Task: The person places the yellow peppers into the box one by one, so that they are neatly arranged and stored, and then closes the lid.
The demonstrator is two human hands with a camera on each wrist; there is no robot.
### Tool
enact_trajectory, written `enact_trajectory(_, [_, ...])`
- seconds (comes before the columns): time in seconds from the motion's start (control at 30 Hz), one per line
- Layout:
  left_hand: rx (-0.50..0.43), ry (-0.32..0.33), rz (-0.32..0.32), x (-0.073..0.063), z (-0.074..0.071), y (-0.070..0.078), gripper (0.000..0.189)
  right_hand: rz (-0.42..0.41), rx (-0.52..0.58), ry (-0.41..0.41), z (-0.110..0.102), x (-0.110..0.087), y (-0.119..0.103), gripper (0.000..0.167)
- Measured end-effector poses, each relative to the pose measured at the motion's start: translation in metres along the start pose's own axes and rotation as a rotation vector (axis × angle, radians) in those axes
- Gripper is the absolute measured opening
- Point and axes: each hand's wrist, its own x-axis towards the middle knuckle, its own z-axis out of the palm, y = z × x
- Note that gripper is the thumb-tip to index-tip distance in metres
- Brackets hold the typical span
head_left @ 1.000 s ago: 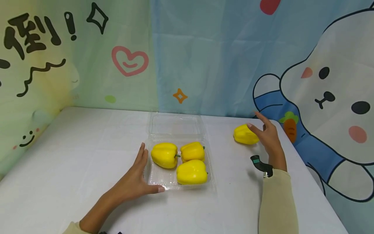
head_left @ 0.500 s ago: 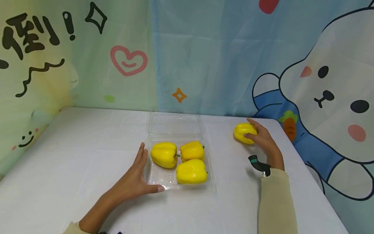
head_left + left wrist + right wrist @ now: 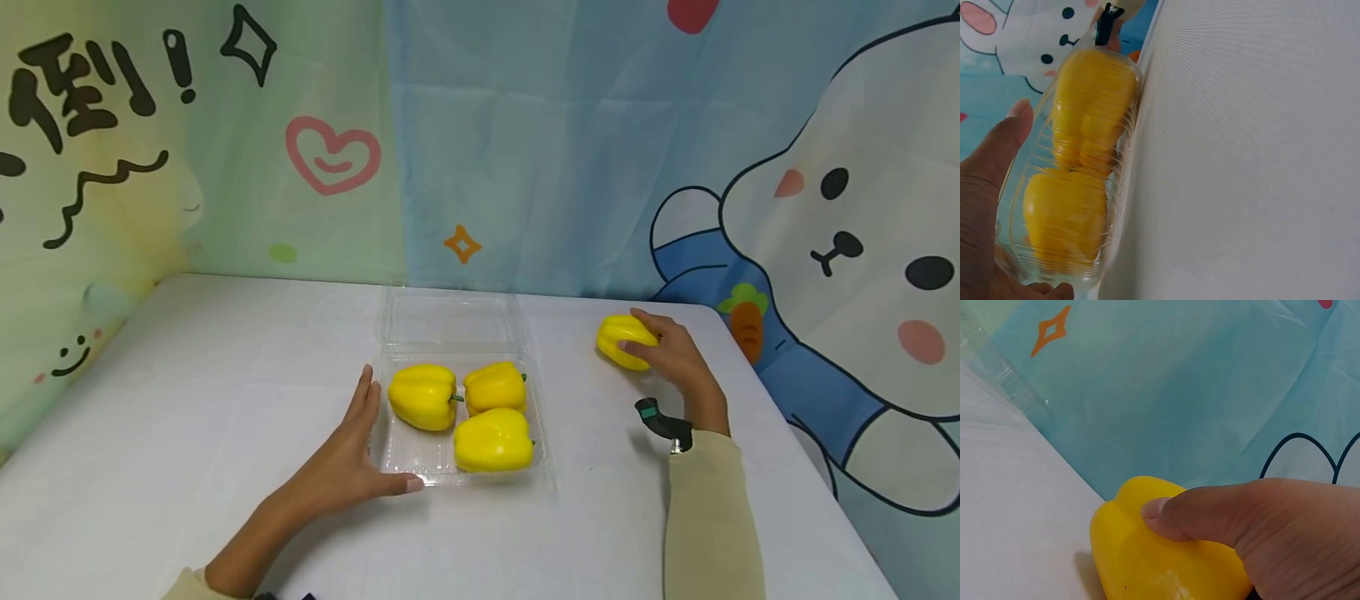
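My right hand (image 3: 678,358) grips a yellow bell pepper (image 3: 615,335) on the right side of the table, thumb on the near side and fingers over the far side. In the right wrist view, the thumb presses on the glossy bell pepper (image 3: 1147,562); the other fingers are hidden. My left hand (image 3: 337,471) rests against the left front corner of a clear plastic clamshell box (image 3: 408,462), its fingers straight along the side and its thumb at the front edge. Inside the box lie three yellow bell peppers (image 3: 492,440), two of which show through the ribbed wall in the left wrist view.
The box's clear lid (image 3: 450,321) lies folded back toward the rear of the table. A white cloth (image 3: 187,400) covers the table. Behind it hangs a printed curtain (image 3: 525,167) with a cartoon figure at the right.
My right hand has come down and left onto the separate bell pepper, and its fingers have closed round it. The pepper has turned slightly. The left hand and box have stayed still.
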Motion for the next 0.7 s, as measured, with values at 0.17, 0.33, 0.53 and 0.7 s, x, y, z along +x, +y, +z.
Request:
enact_trajectory(0.17, [-0.006, -0.001, 0.002, 0.0006, 0.0, -0.0004, 0.135, 0.01, -0.004, 0.006, 0.0003, 0.0007, -0.0005, 0.078])
enact_trajectory(0.33, [-0.007, 0.0, 0.003, -0.0004, 0.0006, -0.0001, 0.135, 0.018, 0.032, 0.024, 0.003, 0.0021, 0.0012, 0.077])
enact_trajectory(0.53, [-0.006, -0.002, 0.002, -0.0004, 0.0017, -0.0004, 0.136, 0.047, 0.034, 0.035, 0.0043, 0.0031, 0.0034, 0.076])
enact_trajectory(0.7, [-0.01, -0.005, 0.008, 0.0004, -0.0002, -0.0009, 0.137, 0.057, 0.032, 0.036, 0.005, 0.0065, 0.0034, 0.075])
